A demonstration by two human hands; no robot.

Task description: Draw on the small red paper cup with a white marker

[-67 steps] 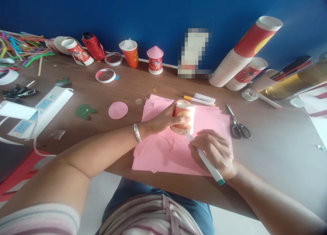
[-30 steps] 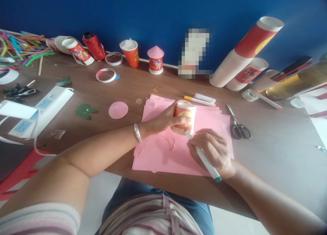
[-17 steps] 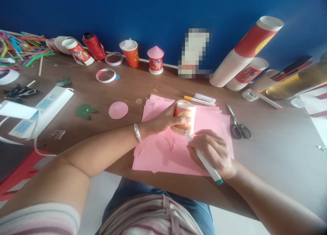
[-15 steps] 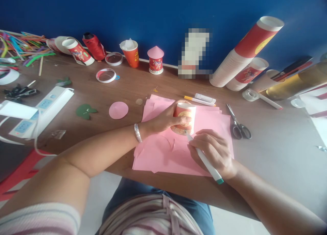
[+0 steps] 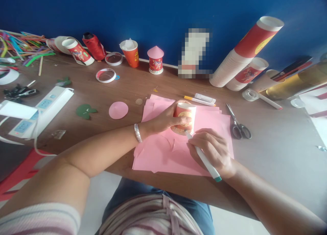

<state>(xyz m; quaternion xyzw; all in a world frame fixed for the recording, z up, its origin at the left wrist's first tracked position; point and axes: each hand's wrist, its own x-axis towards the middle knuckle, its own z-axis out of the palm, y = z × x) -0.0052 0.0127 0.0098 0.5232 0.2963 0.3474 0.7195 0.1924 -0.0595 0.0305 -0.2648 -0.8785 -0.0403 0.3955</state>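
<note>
My left hand is closed around a red and white paper cup with a gold emblem, its thumb across the front. In my right hand is a white marker with a green end, gripped like a pen. The marker's tip is at the lower edge of the cup; whether it touches cannot be made out. Beneath both hands lies a stack of pink paper sheets with curved cut marks in the top one.
Scissors lie right of the paper, and a yellow-white marker behind it. A pink paper cone sits to the left, near a power strip. Along the wall stand a cone-topped cup and a leaning cup stack.
The marker in my right hand has shifted very slightly up and left, with its green end a little higher. My left hand and the cup look almost the same.
</note>
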